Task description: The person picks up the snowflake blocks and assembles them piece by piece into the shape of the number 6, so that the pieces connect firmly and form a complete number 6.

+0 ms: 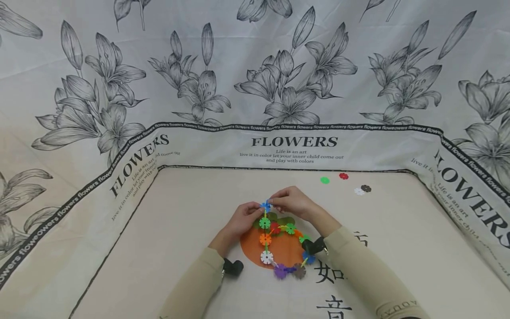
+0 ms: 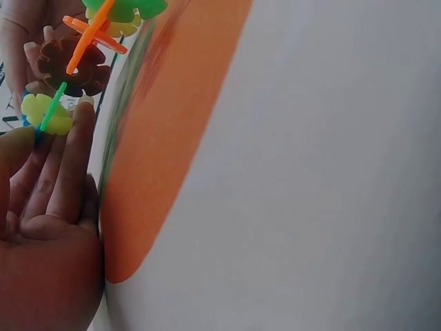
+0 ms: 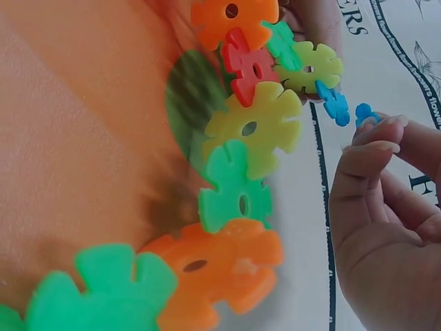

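Observation:
A chain of colorful notched plastic snowflake discs hangs in a loop; its white disc (image 1: pixel 266 257) and purple disc (image 1: pixel 280 271) are in the lower part. My left hand (image 1: pixel 243 218) pinches the chain's upper end by a yellow-green disc (image 2: pixel 47 114). Joined to that disc is a blue disc (image 3: pixel 334 103). Between thumb and fingertips, my right hand (image 1: pixel 296 204) pinches another small blue disc (image 3: pixel 366 114), seen mostly edge-on and partly hidden by the fingers. A narrow gap separates the two blue pieces in the right wrist view.
Beneath the chain is a printed orange fruit (image 1: pixel 251 248) on the pale tabletop cloth (image 1: pixel 179 212). Loose green (image 1: pixel 324 180), red (image 1: pixel 343 176), white (image 1: pixel 359 192) and brown (image 1: pixel 366 188) discs lie at the back right. A flower-printed cloth wall (image 1: pixel 223 146) borders the surface.

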`<state>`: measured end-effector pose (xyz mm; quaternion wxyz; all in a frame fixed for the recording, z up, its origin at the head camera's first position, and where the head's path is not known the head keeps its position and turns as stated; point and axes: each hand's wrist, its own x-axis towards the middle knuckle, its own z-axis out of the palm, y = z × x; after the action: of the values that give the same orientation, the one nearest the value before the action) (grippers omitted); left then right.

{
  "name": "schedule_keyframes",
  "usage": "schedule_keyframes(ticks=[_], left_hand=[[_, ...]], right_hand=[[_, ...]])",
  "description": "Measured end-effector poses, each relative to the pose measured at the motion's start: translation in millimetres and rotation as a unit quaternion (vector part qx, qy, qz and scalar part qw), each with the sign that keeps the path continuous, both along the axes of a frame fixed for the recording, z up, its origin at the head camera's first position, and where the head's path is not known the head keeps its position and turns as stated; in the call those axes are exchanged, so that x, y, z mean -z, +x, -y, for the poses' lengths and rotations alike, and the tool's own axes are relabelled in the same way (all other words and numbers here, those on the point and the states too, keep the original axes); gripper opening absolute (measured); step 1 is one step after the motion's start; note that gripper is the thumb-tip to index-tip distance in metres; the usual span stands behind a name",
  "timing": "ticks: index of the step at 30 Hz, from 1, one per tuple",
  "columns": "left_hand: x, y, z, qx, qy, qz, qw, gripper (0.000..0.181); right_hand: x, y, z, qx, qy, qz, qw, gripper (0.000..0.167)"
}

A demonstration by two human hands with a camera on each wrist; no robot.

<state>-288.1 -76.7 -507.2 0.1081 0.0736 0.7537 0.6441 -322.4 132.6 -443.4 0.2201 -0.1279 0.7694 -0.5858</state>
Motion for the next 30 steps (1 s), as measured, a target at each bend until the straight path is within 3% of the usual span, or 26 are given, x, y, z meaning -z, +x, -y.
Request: schedule_keyframes(ticks=[6, 13, 17, 30], left_hand=[[-0.9, 0.2, -0.2, -0.002, -0.009, 0.003, 1.0000, 0.023], [-0.5, 0.2, 0.3, -0.004, -0.010, 0.000, 0.9999, 0.023], [0.0, 0.6, 0.5, -0.005, -0.009, -0.003, 0.9999, 0.024], [-1.5, 1.7, -1.5, -0.018, -0.004, 0.008, 0.9998, 0.024]], right_hand=[[1.8, 0.2, 1, 0.012, -0.003, -0.005, 0.9999, 0.032], [1.8, 1.2, 2, 0.025, 0.022, -0.038, 0.9987, 0.026], [1.7, 2.2, 4, 0.028, 0.031, -0.034, 0.9985, 0.024], [4.1, 2.0, -7, -0.032, 0.016, -0.006, 0.9993, 0.039]])
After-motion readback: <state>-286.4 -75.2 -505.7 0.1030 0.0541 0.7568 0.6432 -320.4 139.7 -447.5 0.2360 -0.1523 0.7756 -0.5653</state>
